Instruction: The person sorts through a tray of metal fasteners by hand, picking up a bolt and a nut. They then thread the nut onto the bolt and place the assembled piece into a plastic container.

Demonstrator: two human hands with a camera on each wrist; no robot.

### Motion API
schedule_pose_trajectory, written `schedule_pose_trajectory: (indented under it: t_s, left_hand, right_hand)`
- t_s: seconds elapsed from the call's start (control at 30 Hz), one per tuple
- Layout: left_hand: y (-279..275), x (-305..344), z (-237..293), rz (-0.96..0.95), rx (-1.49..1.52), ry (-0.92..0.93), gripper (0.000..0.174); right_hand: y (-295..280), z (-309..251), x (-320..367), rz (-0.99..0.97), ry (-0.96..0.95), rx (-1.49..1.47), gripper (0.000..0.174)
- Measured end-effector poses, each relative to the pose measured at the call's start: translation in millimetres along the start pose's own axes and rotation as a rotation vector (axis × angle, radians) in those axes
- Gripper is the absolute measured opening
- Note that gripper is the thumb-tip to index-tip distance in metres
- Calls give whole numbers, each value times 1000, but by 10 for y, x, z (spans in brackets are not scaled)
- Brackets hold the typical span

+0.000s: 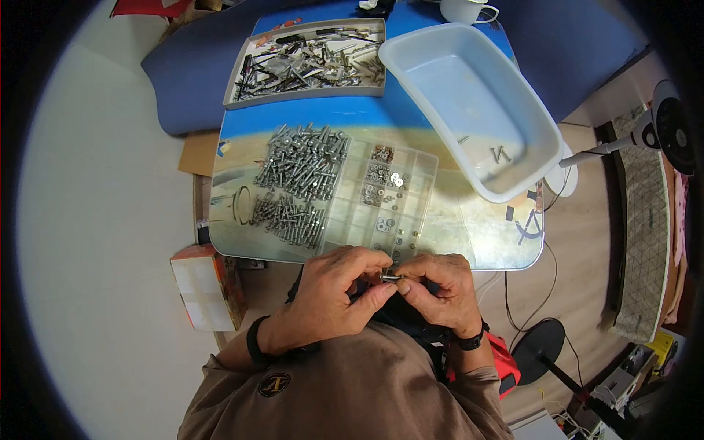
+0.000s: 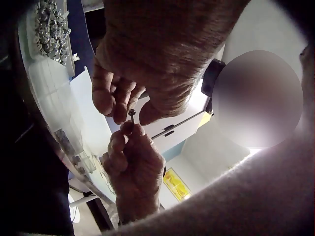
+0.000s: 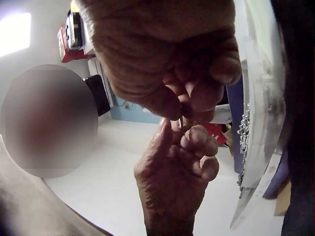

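A small metal bolt (image 1: 390, 278) is held up just off the table's front edge, between the two hands. My right hand (image 1: 444, 290) pinches its shank end between thumb and fingertip. The bolt's round head (image 2: 131, 112) points toward my left hand (image 1: 337, 290). That hand's thumb and fingers are bent around the head, with a gap between them in the left wrist view. Beyond the hands lies a clear divided organizer (image 1: 350, 213) holding washers (image 1: 378, 174) and nuts. On its left are piles of longer bolts (image 1: 304, 161) and shorter bolts (image 1: 293, 220).
A shallow box (image 1: 232, 92) of mixed hardware stands at the back left of the table. The pale plastic basin (image 1: 469, 88) on the right contains a few screws (image 1: 500, 155). Behind it is a white mug (image 1: 466, 10). A fan (image 1: 664, 128) stands at the right.
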State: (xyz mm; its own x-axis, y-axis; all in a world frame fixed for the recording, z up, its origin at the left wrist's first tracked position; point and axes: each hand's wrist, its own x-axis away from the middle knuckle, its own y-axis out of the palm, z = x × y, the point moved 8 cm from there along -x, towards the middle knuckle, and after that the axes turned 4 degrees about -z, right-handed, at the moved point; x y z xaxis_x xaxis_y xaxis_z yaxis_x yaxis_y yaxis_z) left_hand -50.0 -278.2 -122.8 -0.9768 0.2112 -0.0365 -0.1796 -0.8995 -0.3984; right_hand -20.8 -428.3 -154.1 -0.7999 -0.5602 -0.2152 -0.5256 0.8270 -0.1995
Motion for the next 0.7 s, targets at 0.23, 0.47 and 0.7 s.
schedule_pose_trajectory:
  t_s: [0.23,0.47,0.7]
  left_hand:
    - [1,34,1,-11,-43,86,13]
    - [2,38,-3,-24,-75,132,8]
    - [6,20,-52,-53,-83,89,9]
  right_hand:
    - [23,-17,13,-6,13,-12,12]
    - [46,-15,15,-15,5,-3,12]
    - [61,0,-13,-29,-19,-11,12]
